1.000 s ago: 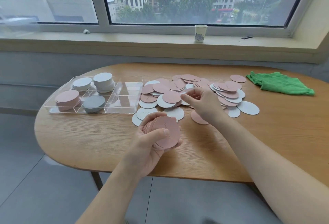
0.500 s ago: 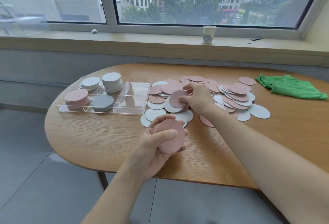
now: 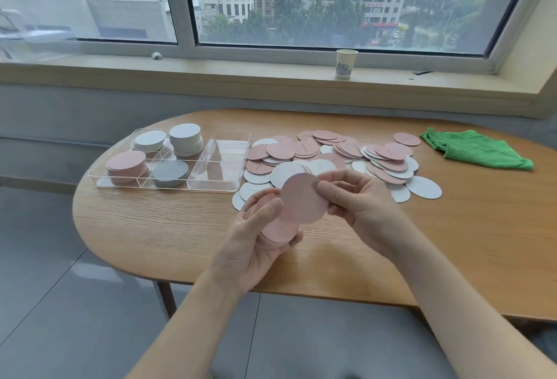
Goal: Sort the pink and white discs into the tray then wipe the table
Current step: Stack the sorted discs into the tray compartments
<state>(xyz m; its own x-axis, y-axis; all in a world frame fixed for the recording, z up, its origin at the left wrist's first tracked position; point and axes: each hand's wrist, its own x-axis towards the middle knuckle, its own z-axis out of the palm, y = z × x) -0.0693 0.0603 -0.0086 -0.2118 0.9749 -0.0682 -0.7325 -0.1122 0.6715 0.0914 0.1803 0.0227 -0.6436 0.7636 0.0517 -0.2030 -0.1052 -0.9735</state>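
One pink disc (image 3: pixel 303 199) now sits pinched in your right hand (image 3: pixel 358 207), lifted off the table and brought over to meet the stack of pink discs (image 3: pixel 272 225) in your left hand (image 3: pixel 256 246). Half a second back that right hand was out at the pile, fingers on a disc; it has since pulled in toward you. Left hand: fingers and thumb curled round the stack, thumb across its top face, same hold as before. The single disc overlaps the stack's upper edge but is not yet laid flat on it.

Judgement: you are mid-gather, collecting pinks in hand before a drop-off.

Farther out, the loose pile (image 3: pixel 340 158) of pink and white discs spreads across the table (image 3: pixel 150 222), many left, so sorting is far from done. To its left, the clear tray (image 3: pixel 223 188) holds one pink stack, one grey-looking stack and two white stacks in separate compartments; its large right compartment looks bare. Far right, the green cloth (image 3: pixel 476 149) lies untouched; wiping is not yet begun.
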